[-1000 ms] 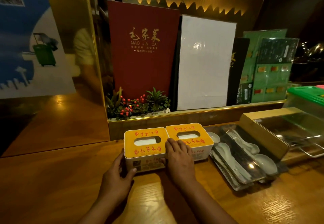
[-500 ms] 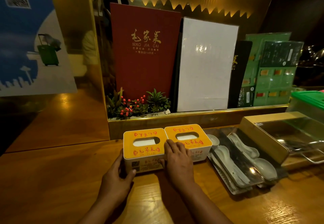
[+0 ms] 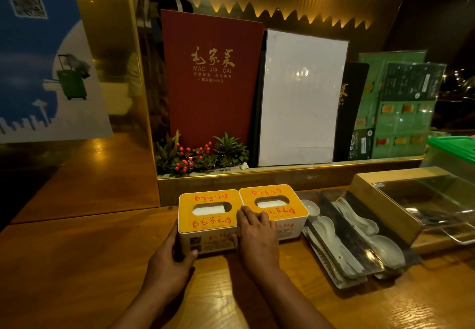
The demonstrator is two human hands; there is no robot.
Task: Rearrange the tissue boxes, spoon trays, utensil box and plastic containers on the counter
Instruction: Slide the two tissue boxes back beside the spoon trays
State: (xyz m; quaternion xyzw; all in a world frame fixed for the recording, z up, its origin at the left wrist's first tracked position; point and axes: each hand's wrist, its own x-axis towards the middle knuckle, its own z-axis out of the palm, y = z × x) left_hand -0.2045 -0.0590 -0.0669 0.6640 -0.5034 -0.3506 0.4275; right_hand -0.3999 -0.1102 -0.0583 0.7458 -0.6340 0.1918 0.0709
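While the left hand (image 3: 168, 261) cups the near tissue box (image 3: 208, 219), the right hand (image 3: 257, 236) lies flat, grip released, across both boxes.

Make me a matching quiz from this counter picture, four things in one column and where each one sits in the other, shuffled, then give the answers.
Things:
1. left tissue box
2. right tissue box
3. white spoons
4. green-lidded container

Places:
A. far right edge, behind the utensil box
B. in the trays right of the tissue boxes
C. gripped at its left end by the left hand
D. under the fingers of the right hand

Pairs: 1-C, 2-D, 3-B, 4-A
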